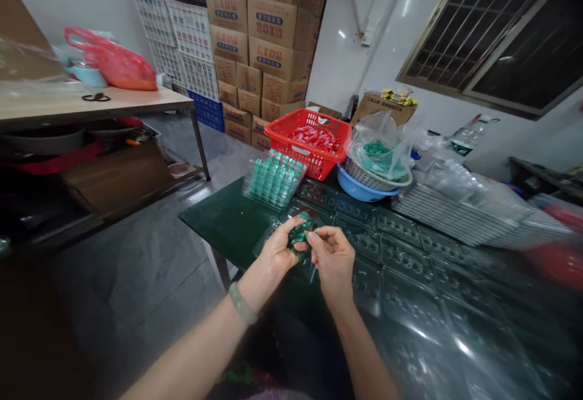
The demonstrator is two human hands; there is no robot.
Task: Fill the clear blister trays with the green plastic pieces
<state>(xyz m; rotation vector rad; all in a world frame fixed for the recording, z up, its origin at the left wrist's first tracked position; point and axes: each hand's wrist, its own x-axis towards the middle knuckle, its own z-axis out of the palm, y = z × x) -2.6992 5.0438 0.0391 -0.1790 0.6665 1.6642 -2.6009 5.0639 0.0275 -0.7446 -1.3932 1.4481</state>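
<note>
My left hand, with a pale bangle on the wrist, is closed around several small green wrapped pieces. The fingers of my right hand pinch at one green piece at the edge of that handful, and the two hands nearly touch. Below them, clear plastic trays with moulded hollows lie in rows on the dark green table. Just beyond my hands rests a stack of clear trays filled with green pieces.
Behind the trays stand a red basket of red-and-white pieces and a blue basin under a colander with bagged green pieces. Stacked empty clear trays lie at the right. A wooden table is at the left, cartons at the back.
</note>
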